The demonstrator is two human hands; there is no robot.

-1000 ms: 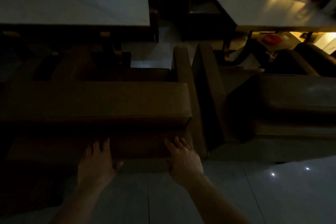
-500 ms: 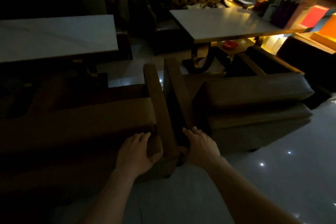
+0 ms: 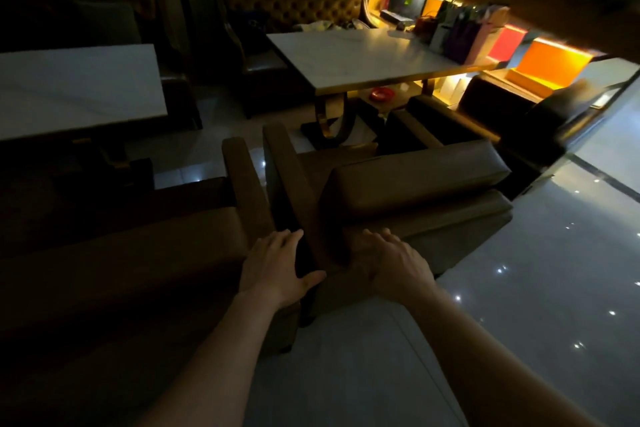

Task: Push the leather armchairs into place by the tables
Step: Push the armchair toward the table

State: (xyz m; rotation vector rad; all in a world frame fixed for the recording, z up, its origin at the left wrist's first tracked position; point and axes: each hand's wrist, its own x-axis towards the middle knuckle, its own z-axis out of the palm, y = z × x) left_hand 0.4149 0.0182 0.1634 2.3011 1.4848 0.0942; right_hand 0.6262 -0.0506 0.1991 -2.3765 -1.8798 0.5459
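Observation:
Two brown leather armchairs stand side by side with their backs toward me. The left armchair (image 3: 145,246) faces the left white table (image 3: 69,90). The right armchair (image 3: 415,180) faces the right white table (image 3: 363,59) and sits angled. My left hand (image 3: 277,263) lies flat, fingers spread, over the narrow gap at the left chair's rear corner. My right hand (image 3: 391,260) rests flat on the back corner of the right armchair. Neither hand grips anything.
A tufted leather bench (image 3: 294,7) runs behind the right table, and a red dish (image 3: 381,94) sits under it. Lit shelves with bags and boxes (image 3: 485,35) line the right wall. A dark chair (image 3: 540,121) stands far right. Glossy tiled floor (image 3: 536,270) spreads to my right.
My view has turned right, from the left armchair's back toward the right armchair. Both hands have shifted right: the left to the gap between the chairs, the right onto the right armchair's back corner.

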